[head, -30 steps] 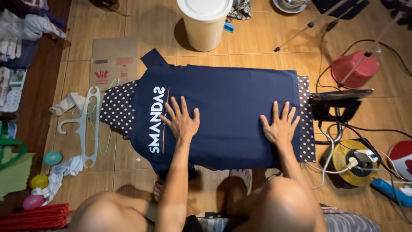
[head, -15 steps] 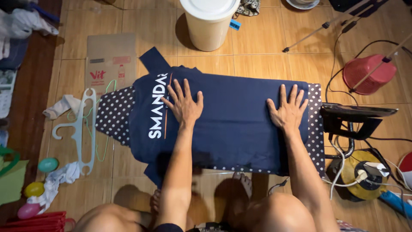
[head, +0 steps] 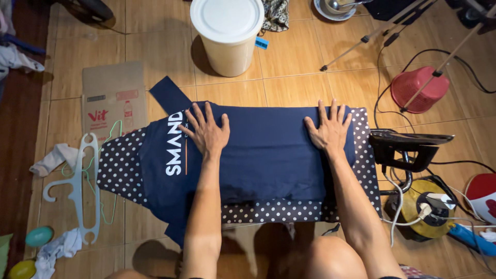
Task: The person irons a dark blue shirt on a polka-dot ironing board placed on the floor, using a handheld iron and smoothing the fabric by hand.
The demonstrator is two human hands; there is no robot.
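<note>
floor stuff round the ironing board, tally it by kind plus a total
hands flat on the navy shirt: 2, left hand and right hand
white lidded bucket: 1
flattened cardboard box: 1
plastic hanger: 1
clothes iron: 1
red basket: 1
cord reel: 1
total: 8

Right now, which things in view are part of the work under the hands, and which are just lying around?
In use:
left hand and right hand, flat on the navy shirt
polka-dot ironing board under it
iron at the board's right end

Lying about:
white bucket
cardboard piece
pale hanger
red basket
cord reel
</note>
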